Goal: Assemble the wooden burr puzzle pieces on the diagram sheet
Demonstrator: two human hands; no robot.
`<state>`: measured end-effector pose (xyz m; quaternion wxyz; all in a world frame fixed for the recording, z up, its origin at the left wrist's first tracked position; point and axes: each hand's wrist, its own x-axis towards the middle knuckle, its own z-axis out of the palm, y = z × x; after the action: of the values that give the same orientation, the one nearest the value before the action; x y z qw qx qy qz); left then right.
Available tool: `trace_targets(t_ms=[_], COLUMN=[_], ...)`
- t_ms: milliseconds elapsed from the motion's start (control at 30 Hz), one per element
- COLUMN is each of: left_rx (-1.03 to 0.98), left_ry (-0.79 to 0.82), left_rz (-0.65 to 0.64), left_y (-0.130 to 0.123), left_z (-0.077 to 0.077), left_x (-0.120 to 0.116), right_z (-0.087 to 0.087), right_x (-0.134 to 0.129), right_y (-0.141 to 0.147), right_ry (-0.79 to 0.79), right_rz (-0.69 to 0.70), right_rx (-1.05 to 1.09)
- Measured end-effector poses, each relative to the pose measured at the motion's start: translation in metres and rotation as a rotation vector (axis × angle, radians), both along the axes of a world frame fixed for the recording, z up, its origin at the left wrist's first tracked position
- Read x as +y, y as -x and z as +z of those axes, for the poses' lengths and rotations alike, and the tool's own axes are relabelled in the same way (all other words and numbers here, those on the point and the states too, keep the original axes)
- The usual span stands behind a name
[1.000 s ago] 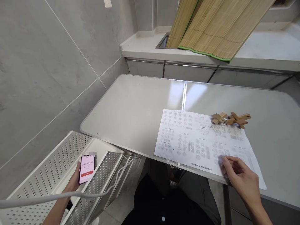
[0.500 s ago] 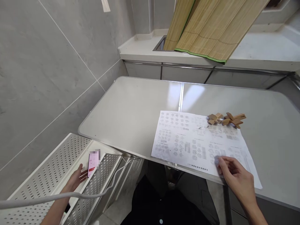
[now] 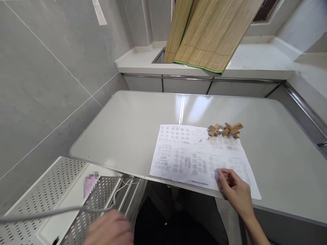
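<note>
A printed white sheet (image 3: pixel 184 160) with rows of small diagrams lies on the pale table (image 3: pixel 122 129). Two interlocked wooden pieces rest at its upper right edge: a smaller one (image 3: pixel 214 130) and a larger one (image 3: pixel 232 130). My right hand (image 3: pixel 233 187) rests on the sheet's lower right part, fingers curled with thumb near the index finger; whatever is between them is too small to make out. Low in the picture, my left hand (image 3: pixel 109 228) is smeared by motion beside the white rack, its fingers unclear.
At the lower left stands a white perforated rack (image 3: pixel 51 183) with a pink-screened phone (image 3: pixel 90 185) on it. A grey cable (image 3: pixel 51 215) crosses in front. Behind the table are a counter (image 3: pixel 255 61) and a hanging bamboo mat (image 3: pixel 209 37).
My left hand has moved away from the phone, right and down toward the picture's bottom. The view has shifted a little to the right. My right hand stays on the sheet.
</note>
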<state>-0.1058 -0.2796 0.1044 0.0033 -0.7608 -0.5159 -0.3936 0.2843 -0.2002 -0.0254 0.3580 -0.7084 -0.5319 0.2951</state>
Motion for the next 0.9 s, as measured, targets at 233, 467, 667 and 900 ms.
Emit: trace_targets(t_ms=[233,467,667,900], left_rx=[-0.064,-0.173,-0.283,-0.359], left_ry=[0.378,0.547,0.631,0.63], left_rz=[-0.252,-0.143,-0.129,-0.126], left_y=[-0.119,-0.123,-0.12,-0.117], left_z=[-0.065,-0.092,-0.092,-0.092], left_x=[0.109,0.149,0.148,0.146], right_z=[0.019,0.038,0.032,0.045], right_x=[0.014,0.094,0.158,0.146], right_y=[-0.002,-0.021,-0.019,0.0], right_ry=[0.041,0.042,0.09,0.026], right_rz=[0.075,0.047,-0.031,0.021], right_rx=[0.094,-0.029,-0.067,-0.036])
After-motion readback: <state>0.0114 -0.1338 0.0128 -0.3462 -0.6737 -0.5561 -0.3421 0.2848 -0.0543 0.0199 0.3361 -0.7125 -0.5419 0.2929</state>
